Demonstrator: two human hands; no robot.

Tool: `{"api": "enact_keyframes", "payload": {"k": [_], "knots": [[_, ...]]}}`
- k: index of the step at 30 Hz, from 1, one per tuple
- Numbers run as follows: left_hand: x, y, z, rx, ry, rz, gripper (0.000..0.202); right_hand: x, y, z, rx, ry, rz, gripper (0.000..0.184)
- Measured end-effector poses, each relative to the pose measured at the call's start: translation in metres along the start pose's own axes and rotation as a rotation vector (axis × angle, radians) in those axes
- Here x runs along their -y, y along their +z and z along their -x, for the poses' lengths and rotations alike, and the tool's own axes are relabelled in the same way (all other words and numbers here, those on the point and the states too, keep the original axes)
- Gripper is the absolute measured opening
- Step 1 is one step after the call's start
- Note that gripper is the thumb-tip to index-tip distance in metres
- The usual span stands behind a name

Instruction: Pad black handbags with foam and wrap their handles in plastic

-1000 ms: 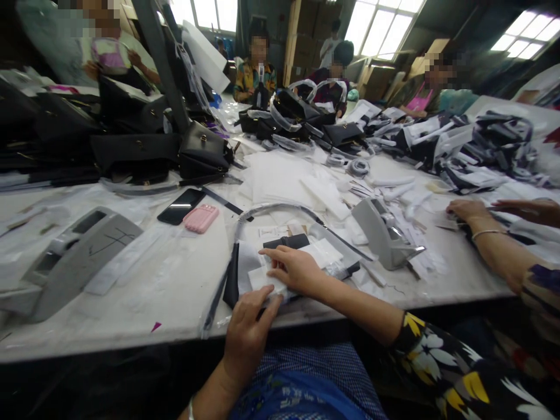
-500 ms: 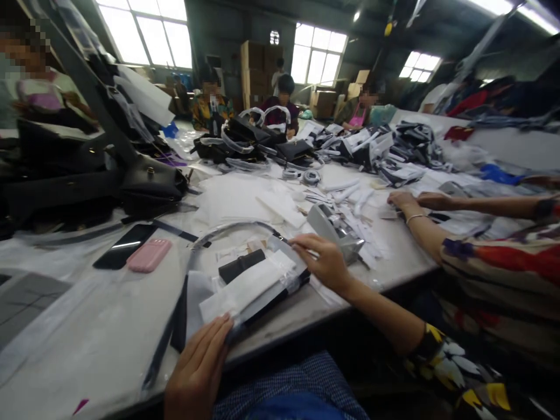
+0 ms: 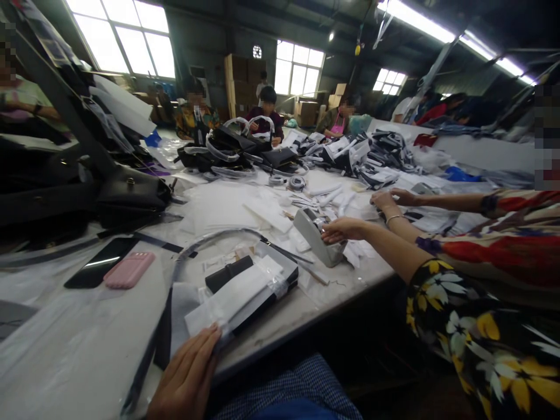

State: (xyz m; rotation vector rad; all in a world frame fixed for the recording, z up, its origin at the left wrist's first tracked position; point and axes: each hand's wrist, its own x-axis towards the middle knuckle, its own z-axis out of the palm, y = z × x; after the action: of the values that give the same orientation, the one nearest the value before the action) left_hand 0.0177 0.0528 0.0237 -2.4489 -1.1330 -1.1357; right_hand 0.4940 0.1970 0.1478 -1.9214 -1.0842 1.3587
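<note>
My left hand (image 3: pixel 188 370) lies flat with fingers stretched out, its fingertips on the near end of a white paper wrap (image 3: pixel 231 294). The wrap lies around a flat dark bag (image 3: pixel 262 306), with clear tape across it. A plastic-covered strap (image 3: pixel 175 274) arches from the bag's left side over its back. Beside the wrap is a small black rolled piece (image 3: pixel 230 273). My right hand (image 3: pixel 343 229) is at the grey tape dispenser (image 3: pixel 317 239), its fingers closed together by the tape roll; what they pinch is too small to make out.
A black phone (image 3: pixel 98 265) and a pink case-like block (image 3: pixel 129 270) lie to the left. Flat white sheets (image 3: pixel 214 204) and black handbags (image 3: pixel 236 143) are further back. A co-worker's hands (image 3: pixel 387 204) are at work on the right, near my right arm.
My right hand has left the bag's upper right corner and moved right to the tape dispenser. My left hand stays on the paper wrap. The view has shifted to the right.
</note>
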Motion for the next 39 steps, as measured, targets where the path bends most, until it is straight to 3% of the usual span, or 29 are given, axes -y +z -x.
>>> {"api": "enact_keyframes", "payload": {"k": [4,8,14,17,22,26,30,32,34,36,39], "knots": [[0.001,0.001,0.0,-0.015,-0.002,-0.006,0.036,0.006,-0.006,0.012,-0.027,-0.006,-0.073,0.025],[0.001,0.0,-0.002,-0.01,0.007,0.018,0.035,0.003,-0.019,0.048,-0.112,-0.081,-0.135,0.029],[0.0,0.0,0.001,-0.005,-0.009,0.036,0.035,-0.034,-0.028,0.101,-0.205,-0.116,-0.147,0.035],[-0.001,0.0,0.0,-0.009,-0.015,0.04,0.036,-0.068,-0.018,0.101,-0.23,-0.135,-0.143,0.039],[-0.003,-0.001,-0.004,-0.017,-0.02,0.03,0.035,-0.115,0.008,0.071,-0.354,-0.268,-0.061,0.051],[-0.002,-0.001,-0.003,-0.012,-0.022,0.036,0.035,-0.128,0.017,0.055,-0.465,-0.363,0.029,0.048],[-0.001,0.0,0.0,0.0,-0.021,0.026,0.034,-0.128,0.013,0.074,-0.54,-0.466,0.175,0.033],[-0.002,0.0,0.001,-0.001,-0.034,0.025,0.035,-0.121,0.016,0.093,-0.476,-0.585,0.326,0.023],[-0.002,0.0,0.0,-0.002,-0.048,0.028,0.035,-0.106,0.027,0.11,-0.332,-0.789,0.543,0.018],[-0.004,0.0,0.0,-0.004,-0.054,0.03,0.035,-0.082,0.047,0.123,-0.158,-1.007,0.719,0.019],[-0.008,-0.001,-0.002,0.003,-0.075,0.033,0.034,-0.039,0.09,0.134,0.08,-1.208,0.796,0.018]]}}
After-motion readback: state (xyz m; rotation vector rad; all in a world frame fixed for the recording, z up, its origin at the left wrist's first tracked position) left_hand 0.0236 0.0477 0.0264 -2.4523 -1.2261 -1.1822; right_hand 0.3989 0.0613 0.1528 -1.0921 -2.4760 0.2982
